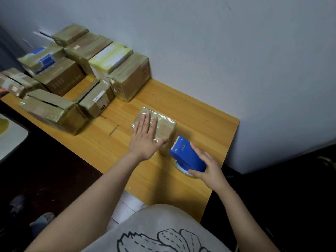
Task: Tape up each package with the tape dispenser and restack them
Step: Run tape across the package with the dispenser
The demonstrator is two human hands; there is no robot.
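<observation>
Package [164, 125] in clear wrap lies near the desk's [205, 115] right end, the left hand [144, 140] pressing flat on it, fingers straight. Beside it the right hand [211, 168] clasps the blue tape dispenser [187, 155] in curled fingers (toothed edge toward the package); other packages [60, 79] crowd the desk's far left by the wall [236, 51].

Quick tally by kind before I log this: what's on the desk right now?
Piled packages: 9 (far-left edge is blurred)
Package under the left hand: 1
Tape dispenser, gripped by the right hand: 1
Total: 11
</observation>
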